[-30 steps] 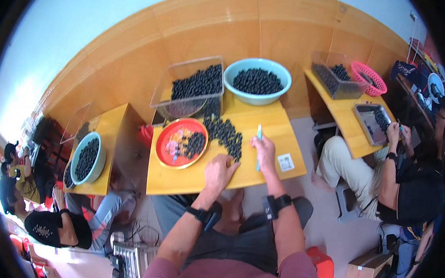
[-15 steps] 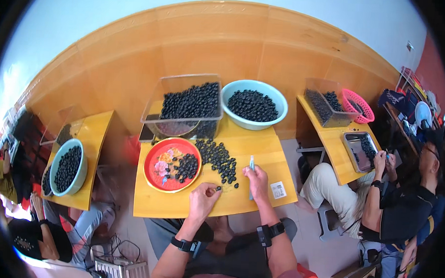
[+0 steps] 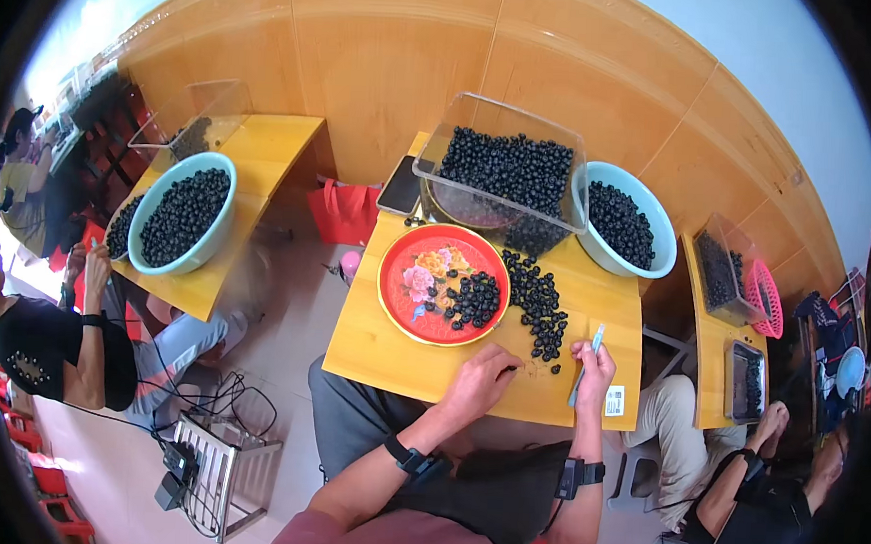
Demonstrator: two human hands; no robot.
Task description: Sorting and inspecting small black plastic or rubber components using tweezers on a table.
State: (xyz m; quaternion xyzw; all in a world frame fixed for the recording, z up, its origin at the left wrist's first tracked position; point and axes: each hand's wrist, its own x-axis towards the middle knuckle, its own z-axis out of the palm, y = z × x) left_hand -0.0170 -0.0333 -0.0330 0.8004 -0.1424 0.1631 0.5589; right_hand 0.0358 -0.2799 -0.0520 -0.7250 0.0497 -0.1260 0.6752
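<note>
On the wooden table [image 3: 379, 342], my left hand [image 3: 477, 379] pinches a small black round piece [image 3: 509, 369] near the front edge. My right hand [image 3: 594, 372] grips a slim pale-blue tool [image 3: 598, 337], its tip pointing up and away; whether it is a pen or a knife I cannot make out. Beyond the hands a loose pile of the same black pieces [image 3: 539, 308] spreads over the table. Left of the pile is a round red tray [image 3: 396, 295] with a gold rim and a flower print, partly filled with black pieces.
A clear plastic bin [image 3: 440, 173] and a pale-blue bowl [image 3: 663, 224], both full of black pieces, stand at the back. A dark phone [image 3: 399, 185] lies at the left, a white label [image 3: 614, 401] at the right. Other people [image 3: 63, 343] work at tables on both sides.
The view has swung left, so the table and hands sit further right in it. My left hand still pinches a black piece, and my right hand still holds the tool.
</note>
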